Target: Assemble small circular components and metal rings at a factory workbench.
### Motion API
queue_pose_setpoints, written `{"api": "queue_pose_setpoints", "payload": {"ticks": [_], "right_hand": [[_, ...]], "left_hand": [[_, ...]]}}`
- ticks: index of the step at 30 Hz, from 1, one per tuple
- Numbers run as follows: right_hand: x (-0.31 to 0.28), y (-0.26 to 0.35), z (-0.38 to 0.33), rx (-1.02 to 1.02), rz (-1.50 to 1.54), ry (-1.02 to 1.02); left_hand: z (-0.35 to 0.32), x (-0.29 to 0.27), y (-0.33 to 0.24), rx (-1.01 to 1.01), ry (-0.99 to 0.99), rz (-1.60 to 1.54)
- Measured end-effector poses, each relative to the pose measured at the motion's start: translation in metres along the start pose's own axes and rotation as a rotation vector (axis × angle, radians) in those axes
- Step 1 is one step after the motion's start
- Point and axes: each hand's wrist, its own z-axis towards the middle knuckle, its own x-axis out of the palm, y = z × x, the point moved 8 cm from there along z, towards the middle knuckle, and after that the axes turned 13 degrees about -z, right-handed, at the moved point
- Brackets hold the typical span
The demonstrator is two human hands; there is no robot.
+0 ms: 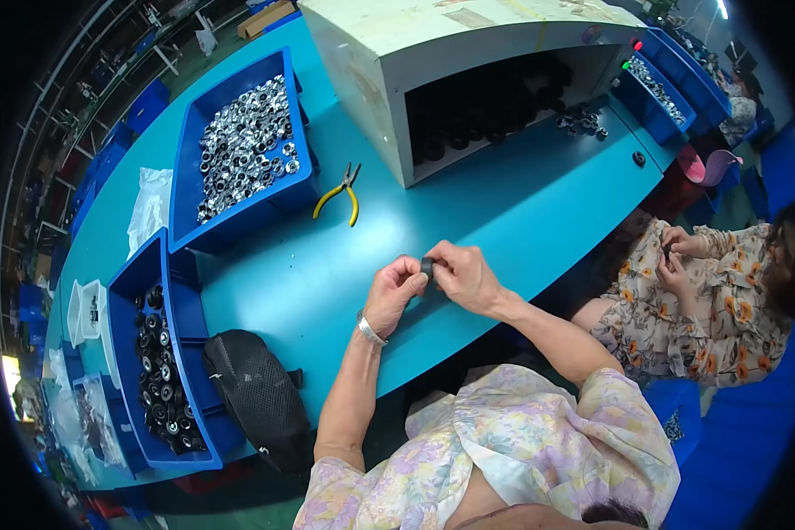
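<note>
Above the teal table, near its front edge, my left hand (397, 291) and my right hand (464, 278) meet with fingers closed around a small black ring-shaped part (427, 267). Both hands pinch it between thumb and fingertips; its far side is hidden by the fingers. A pair of pliers (349, 193) with yellow handles lies spread on the table beyond my hands. Farther left, a blue bin (178, 190) holds many shiny silver-and-black round parts. Nearer, another blue bin (184, 331) contains black round parts with metal centres.
A pale box-like housing (353, 79) with an open front stands at the back, black rings inside. Small metal parts (583, 122) lie by its opening. A black mesh bag (256, 389) rests by my left forearm. A co-worker (698, 300) sits at the right.
</note>
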Motion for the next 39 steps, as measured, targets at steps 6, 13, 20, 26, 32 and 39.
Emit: {"api": "queue_pose_setpoints", "payload": {"ticks": [6, 13, 20, 26, 32, 39], "right_hand": [[0.005, 0.014, 0.005, -0.103, -0.058, -0.039], [-0.016, 0.053, 0.034, -0.187, -0.017, -0.039], [0.02, 0.174, 0.136, -0.642, -0.089, -0.075], [0.119, 0.188, 0.259, -0.68, -0.278, 0.145], [0.206, 0.137, 0.336, -0.654, -0.682, 0.295], [0.241, 0.141, 0.325, -0.635, -0.933, 0.517]], "left_hand": [[-0.005, -0.007, -0.008, 0.033, -0.105, 0.034], [-0.001, -0.041, -0.038, 0.275, -0.287, -0.17], [-0.01, -0.074, -0.043, 0.342, -0.439, -0.214], [-0.007, -0.072, -0.039, 0.295, -0.448, -0.078], [-0.005, -0.07, -0.04, 0.293, -0.441, 0.043], [-0.012, -0.078, -0.037, 0.268, -0.451, -0.029]]}}
